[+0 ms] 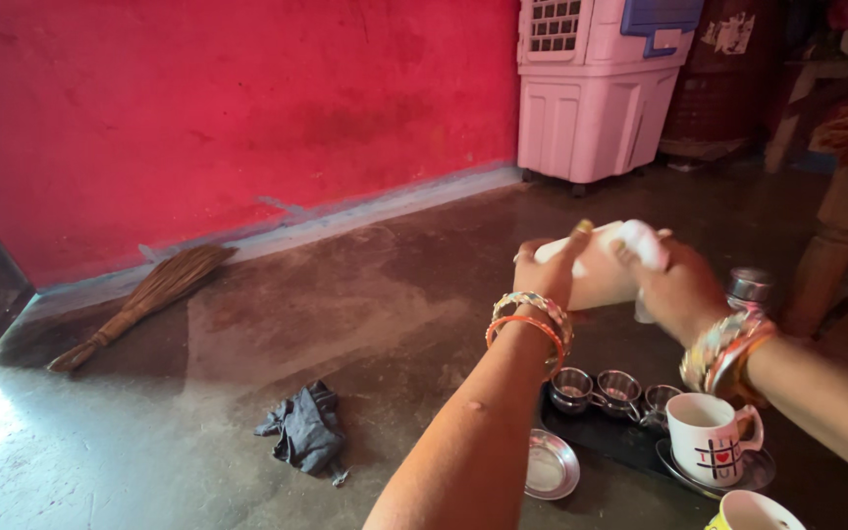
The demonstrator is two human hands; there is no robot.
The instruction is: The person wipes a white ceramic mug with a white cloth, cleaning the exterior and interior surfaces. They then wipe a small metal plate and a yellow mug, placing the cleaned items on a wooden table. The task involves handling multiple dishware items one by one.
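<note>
- floor (365, 294): dark bare concrete, worn pale patches, sunlit at the left edge
- broom (144, 302): lies flat near the base of the red wall, bristle end toward the wall
- dark rag (304, 432): crumpled, mid-floor, apart from the rest
- small steel plate (550, 465): flat on floor, just beside a dark tray (620, 440)
- tray carries small steel cups (618, 388) in a row
- white mug (707, 438): stands on a saucer at the tray's right end
- air cooler (596, 88): stands by the wall, far end
</note>
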